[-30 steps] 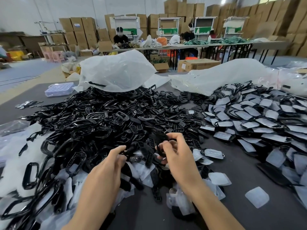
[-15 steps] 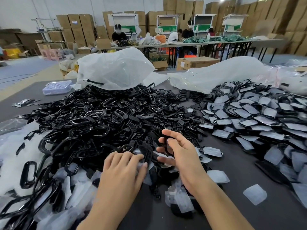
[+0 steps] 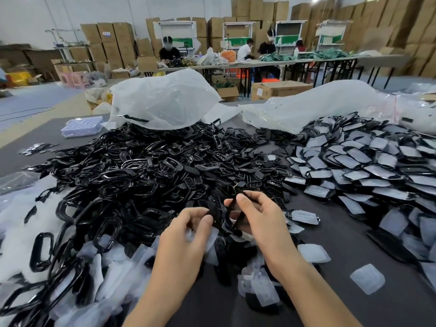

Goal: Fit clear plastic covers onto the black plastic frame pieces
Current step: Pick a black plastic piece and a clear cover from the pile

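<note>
My right hand (image 3: 262, 215) grips a black plastic frame piece (image 3: 237, 215) edge-on, thumb on top, just above the table. My left hand (image 3: 188, 227) pinches a small black piece (image 3: 214, 212) beside it, and a clear cover (image 3: 211, 236) shows under its fingers. The two hands are close together, nearly touching. A big heap of loose black frames (image 3: 146, 175) fills the table ahead and to the left. Loose clear covers (image 3: 313, 252) lie scattered around my wrists.
A pile of frames fitted with covers (image 3: 358, 166) spreads over the right side. Two large clear plastic bags (image 3: 162, 102) lie behind the heaps. A clear compartment box (image 3: 82, 126) sits far left. People work at long tables (image 3: 259, 63) among stacked cartons behind.
My left hand lifted off the pile of covers and came up to the right hand, now pinching a small black piece. My right hand turned the frame piece edge-on.
</note>
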`<state>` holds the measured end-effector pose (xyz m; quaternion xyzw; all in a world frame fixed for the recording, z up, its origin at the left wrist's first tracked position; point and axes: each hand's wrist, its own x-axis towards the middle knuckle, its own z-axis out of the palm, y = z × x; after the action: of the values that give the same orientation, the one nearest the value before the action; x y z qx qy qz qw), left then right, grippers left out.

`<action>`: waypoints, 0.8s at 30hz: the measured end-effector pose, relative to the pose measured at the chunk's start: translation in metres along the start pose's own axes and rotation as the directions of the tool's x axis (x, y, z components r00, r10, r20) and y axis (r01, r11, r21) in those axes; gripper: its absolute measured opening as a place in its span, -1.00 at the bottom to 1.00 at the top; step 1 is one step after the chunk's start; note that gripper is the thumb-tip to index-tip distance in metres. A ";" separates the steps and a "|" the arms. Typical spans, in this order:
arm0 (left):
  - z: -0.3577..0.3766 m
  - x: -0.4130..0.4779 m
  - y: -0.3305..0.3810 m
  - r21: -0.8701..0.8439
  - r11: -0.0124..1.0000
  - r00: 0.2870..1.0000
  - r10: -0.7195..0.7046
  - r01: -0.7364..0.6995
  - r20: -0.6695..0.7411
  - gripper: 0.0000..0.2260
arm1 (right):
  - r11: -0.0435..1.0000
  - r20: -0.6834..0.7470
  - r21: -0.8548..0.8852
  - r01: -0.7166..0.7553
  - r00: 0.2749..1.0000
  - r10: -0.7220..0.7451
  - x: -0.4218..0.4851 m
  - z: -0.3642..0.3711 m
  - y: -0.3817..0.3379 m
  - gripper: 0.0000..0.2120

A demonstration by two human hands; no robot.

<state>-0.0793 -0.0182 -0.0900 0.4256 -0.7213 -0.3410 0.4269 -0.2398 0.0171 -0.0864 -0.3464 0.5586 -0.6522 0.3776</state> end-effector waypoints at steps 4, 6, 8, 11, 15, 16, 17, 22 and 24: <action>-0.009 -0.006 0.011 -0.274 0.959 0.998 -0.063 0.065 0.017 -0.91 | 1.000 -0.013 0.020 0.018 1.000 -0.017 -0.001 0.002 0.003 -0.91; -0.011 -0.008 0.015 -0.312 0.948 0.998 -0.060 0.068 0.036 -0.88 | 0.998 -0.037 -0.052 0.047 0.998 -0.049 0.001 0.002 0.006 -0.96; -0.011 -0.008 0.015 -0.330 0.941 0.997 -0.058 0.069 0.042 -0.85 | 0.991 -0.043 -0.104 0.081 0.995 -0.086 0.002 0.001 0.006 -0.97; -0.012 -0.009 0.015 -0.333 0.940 0.997 -0.059 0.072 0.050 -0.83 | 0.998 -0.034 -0.023 0.056 0.998 -0.057 0.004 0.000 0.003 -0.96; -0.011 -0.009 0.016 -0.350 0.933 0.997 -0.076 0.081 0.030 -0.87 | 0.996 -0.007 0.085 -0.021 1.000 0.021 0.002 0.004 0.002 -0.94; -0.011 -0.009 0.016 -0.351 0.932 0.996 -0.080 0.084 0.025 -0.90 | 0.996 0.006 0.085 -0.032 0.999 0.032 0.001 0.004 0.001 -0.94; -0.011 -0.009 0.017 -0.348 0.934 0.997 -0.078 0.082 0.025 -0.89 | 0.996 0.019 0.080 -0.040 0.999 0.038 0.001 0.005 0.000 -0.93; -0.013 -0.010 0.018 -0.295 0.954 0.998 -0.055 0.060 0.027 -0.86 | 0.996 0.025 0.057 -0.073 0.997 0.072 -0.001 0.007 -0.003 -0.92; -0.013 -0.010 0.018 -0.293 0.954 0.998 -0.056 0.060 0.024 -0.87 | 0.996 0.019 0.044 -0.076 0.997 0.075 -0.002 0.007 -0.004 -0.90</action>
<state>-0.0703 -0.0032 -0.0729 0.3758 -0.6532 -0.4600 0.4695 -0.2337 0.0158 -0.0816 -0.3222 0.5534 -0.6465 0.4146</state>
